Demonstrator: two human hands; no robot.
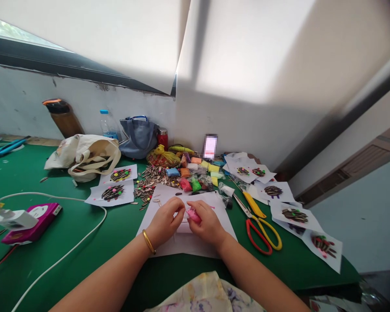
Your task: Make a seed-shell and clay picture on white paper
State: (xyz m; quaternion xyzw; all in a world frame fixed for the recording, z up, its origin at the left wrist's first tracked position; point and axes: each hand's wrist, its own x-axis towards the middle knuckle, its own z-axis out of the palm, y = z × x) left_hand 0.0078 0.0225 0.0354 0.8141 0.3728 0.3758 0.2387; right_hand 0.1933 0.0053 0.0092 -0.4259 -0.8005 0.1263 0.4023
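My right hand (pixel 209 223) is closed round a lump of pink modelling clay (pixel 194 215), which looks partly wrapped in clear film. Close on its left, my left hand (pixel 166 220) has thumb and forefinger pinched together beside the clay; whatever is between them is too small to make out. Both hands are above white paper sheets (pixel 225 232) on the green table. Just beyond the fingers, a few sunflower seeds lie on the paper. Behind it are a pile of sunflower seeds (pixel 148 184) and several small packets of coloured clay (pixel 185 172).
Scissors (pixel 258 229) and a yellow-handled cutter (pixel 254 205) lie to the right, near several seed pictures (pixel 295 214). A purple power strip (pixel 32 223) with a white cable is at left. Bags (pixel 138 136), bottles and a phone (pixel 210 146) stand along the wall.
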